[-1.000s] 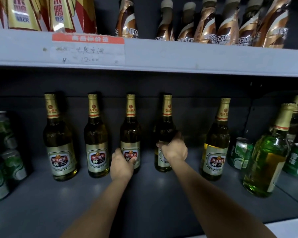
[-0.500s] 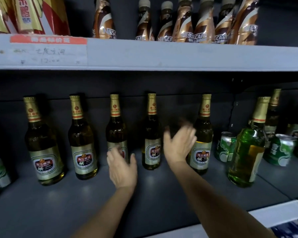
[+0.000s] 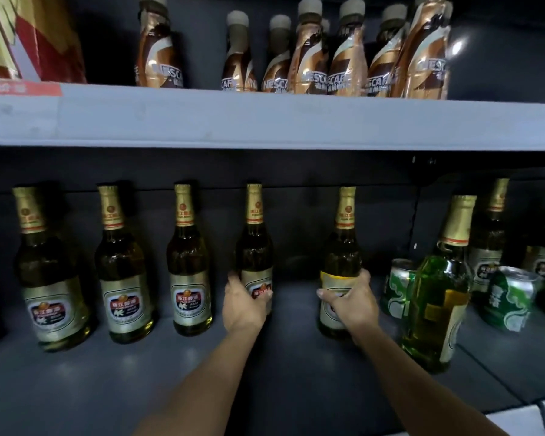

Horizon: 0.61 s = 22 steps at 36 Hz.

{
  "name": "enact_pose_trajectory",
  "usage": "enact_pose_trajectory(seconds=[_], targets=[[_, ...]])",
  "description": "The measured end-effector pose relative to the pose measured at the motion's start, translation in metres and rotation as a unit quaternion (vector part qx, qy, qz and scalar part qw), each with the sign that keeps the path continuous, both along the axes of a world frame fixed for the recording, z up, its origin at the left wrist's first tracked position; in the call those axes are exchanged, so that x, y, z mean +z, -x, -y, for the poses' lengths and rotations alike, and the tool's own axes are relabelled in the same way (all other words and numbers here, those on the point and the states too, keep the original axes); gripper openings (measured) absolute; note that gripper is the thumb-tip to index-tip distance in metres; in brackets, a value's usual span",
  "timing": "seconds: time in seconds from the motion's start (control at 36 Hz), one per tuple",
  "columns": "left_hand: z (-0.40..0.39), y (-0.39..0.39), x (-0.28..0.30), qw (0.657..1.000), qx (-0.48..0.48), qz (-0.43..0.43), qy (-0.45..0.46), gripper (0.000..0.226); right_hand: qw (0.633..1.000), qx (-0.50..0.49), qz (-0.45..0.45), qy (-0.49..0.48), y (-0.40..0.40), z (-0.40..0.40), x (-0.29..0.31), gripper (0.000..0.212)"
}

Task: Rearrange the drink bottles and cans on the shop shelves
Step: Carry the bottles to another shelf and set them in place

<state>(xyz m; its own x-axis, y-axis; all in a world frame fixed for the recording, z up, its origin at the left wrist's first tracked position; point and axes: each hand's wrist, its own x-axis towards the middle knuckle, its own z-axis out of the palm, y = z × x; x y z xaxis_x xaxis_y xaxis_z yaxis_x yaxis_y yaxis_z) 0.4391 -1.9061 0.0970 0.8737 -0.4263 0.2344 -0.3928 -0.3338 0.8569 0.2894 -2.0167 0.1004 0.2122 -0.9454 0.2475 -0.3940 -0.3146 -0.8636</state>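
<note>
Two hands, left hand and right hand, each grip a beer bottle on the grey shelf.

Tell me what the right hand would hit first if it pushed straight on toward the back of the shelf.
The right hand already grips the fifth beer bottle; behind that, likely only the dark back panel.

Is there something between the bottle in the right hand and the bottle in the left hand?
Nothing visible. The right hand grips the fifth beer bottle, the left hand the fourth beer bottle; only bare shelf lies between them.
</note>
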Motion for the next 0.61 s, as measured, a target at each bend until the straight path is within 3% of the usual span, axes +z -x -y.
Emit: enact_pose_trajectory(seconds=[0.19,0.61], targets=[[0.001,-0.005,-0.001,1.000,0.019,0.003,0.006,0.067,0.998,0.056,-0.018,-0.012,-0.032,-0.002,0.005,0.069],[0.005,-0.008,-0.011,0.999,0.001,-0.002,0.039,0.072,0.995,0.094,0.009,-0.009,-0.060,0.020,-0.002,0.101]])
